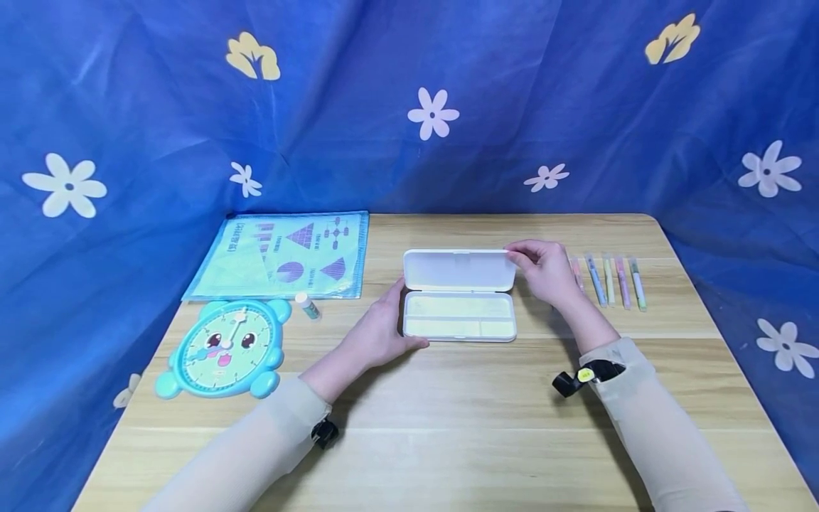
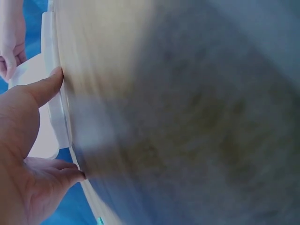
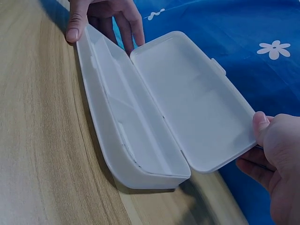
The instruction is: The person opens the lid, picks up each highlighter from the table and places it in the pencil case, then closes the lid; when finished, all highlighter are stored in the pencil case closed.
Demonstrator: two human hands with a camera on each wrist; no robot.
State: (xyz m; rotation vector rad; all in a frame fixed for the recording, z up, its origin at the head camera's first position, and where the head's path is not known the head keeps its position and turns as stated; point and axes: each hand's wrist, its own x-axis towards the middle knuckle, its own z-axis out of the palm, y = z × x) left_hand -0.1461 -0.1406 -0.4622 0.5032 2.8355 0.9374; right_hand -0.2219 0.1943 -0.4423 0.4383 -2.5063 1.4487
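A white pencil case (image 1: 459, 338) lies on the table with its lid (image 1: 457, 270) raised at the back. Inside the base, dividers form compartments, and nothing lies in them. My left hand (image 1: 377, 331) grips the left end of the base, its thumb (image 3: 75, 26) along the front side and its fingers behind. At the lid's right edge, my right hand (image 1: 547, 270) pinches the outer corner between thumb (image 3: 260, 125) and fingers. The left wrist view shows the case (image 2: 56, 117) edge-on.
Several capped markers (image 1: 608, 281) lie in a row to the right. At the left are a blue toy clock (image 1: 217, 380), an upright glue stick (image 1: 308, 306) and a blue-edged document pouch (image 1: 281, 284). A blue flowered cloth (image 1: 358, 142) hangs behind the table.
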